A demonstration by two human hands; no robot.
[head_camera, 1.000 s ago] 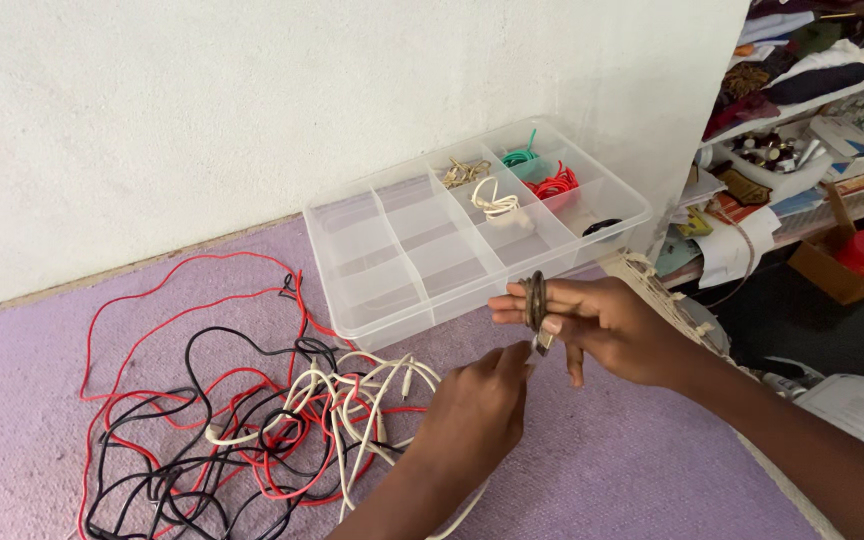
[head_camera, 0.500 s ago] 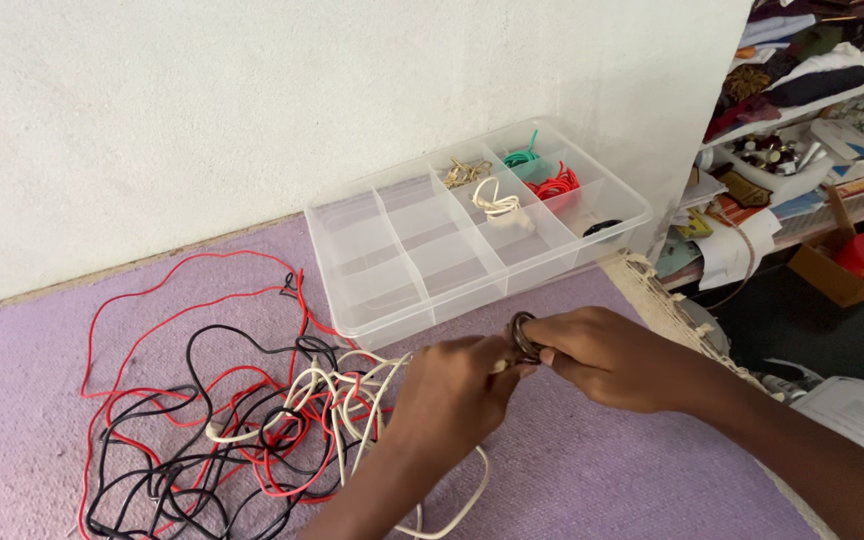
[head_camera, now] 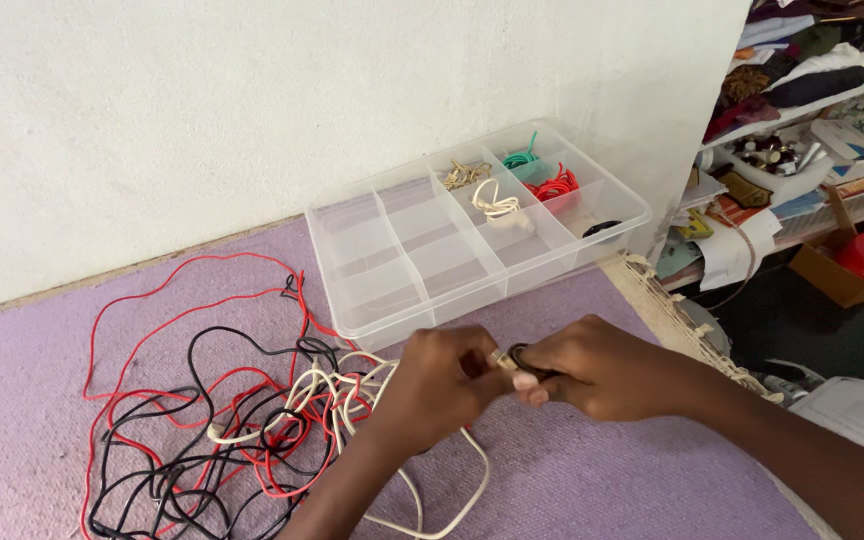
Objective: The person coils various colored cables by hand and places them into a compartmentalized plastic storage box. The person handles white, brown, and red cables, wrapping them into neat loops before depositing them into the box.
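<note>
At lower centre of the frame I see my right hand closed around a small dark coiled cable, and my left hand pinching its pale plug end; the two hands touch. The tangled red, black and white wires lie at lower left on the purple mat. The clear compartment box sits just above.

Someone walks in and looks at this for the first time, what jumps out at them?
First the tangle of red, black and white wires sprawled on the purple mat, lower left. Beside it, the left hand and right hand meet over a small dark coil. Behind them, against the wall, sits a clear compartment box with little coloured wire bundles.
</note>
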